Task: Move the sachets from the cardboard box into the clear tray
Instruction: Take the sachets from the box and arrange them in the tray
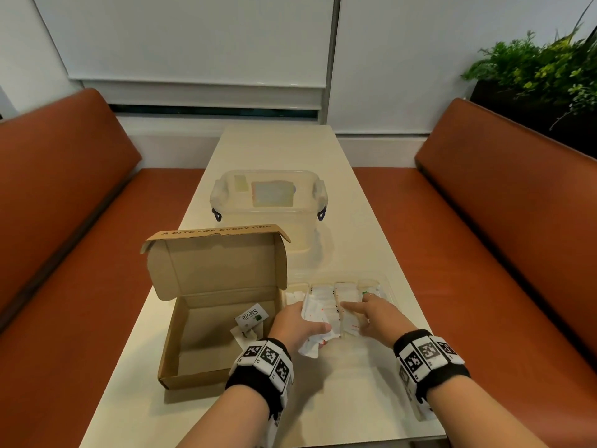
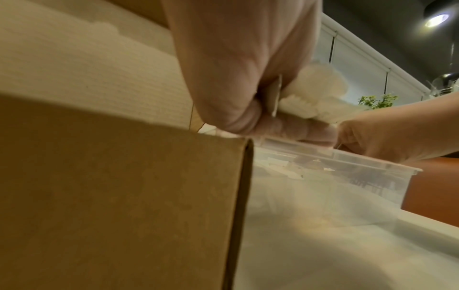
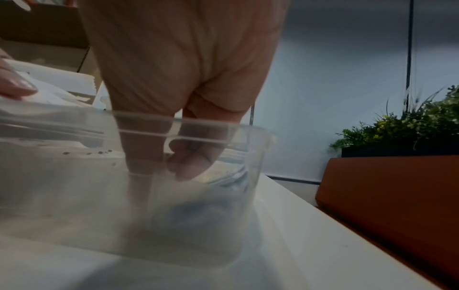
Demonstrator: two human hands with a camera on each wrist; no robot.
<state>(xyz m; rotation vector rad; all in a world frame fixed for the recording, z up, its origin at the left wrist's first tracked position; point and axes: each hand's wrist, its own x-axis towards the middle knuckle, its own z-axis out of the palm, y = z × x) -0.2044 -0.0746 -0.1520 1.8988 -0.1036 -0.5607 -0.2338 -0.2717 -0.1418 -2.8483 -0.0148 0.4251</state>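
The open cardboard box [image 1: 206, 347] stands at the left, with a Stevia sachet [image 1: 252, 316] and another white sachet [image 1: 243, 338] lying inside. To its right sits the clear tray [image 1: 382, 287], its compartments filled with white sachets. My left hand [image 1: 295, 321] grips a crumpled bunch of white sachets [image 1: 315, 313] over the tray's left end; the left wrist view shows the bunch [image 2: 315, 94] pinched in my fingers [image 2: 248, 113]. My right hand [image 1: 368, 313] reaches into the tray, index finger straight and resting on the sachets there. Its fingers [image 3: 191, 160] show through the tray wall [image 3: 223, 129].
A lidded clear storage container [image 1: 268, 202] stands just behind the box on the cream table [image 1: 355, 399]. Orange bench seats [image 1: 484, 253] run along both sides. A dark planter with green plants [image 1: 542, 72] is at the far right.
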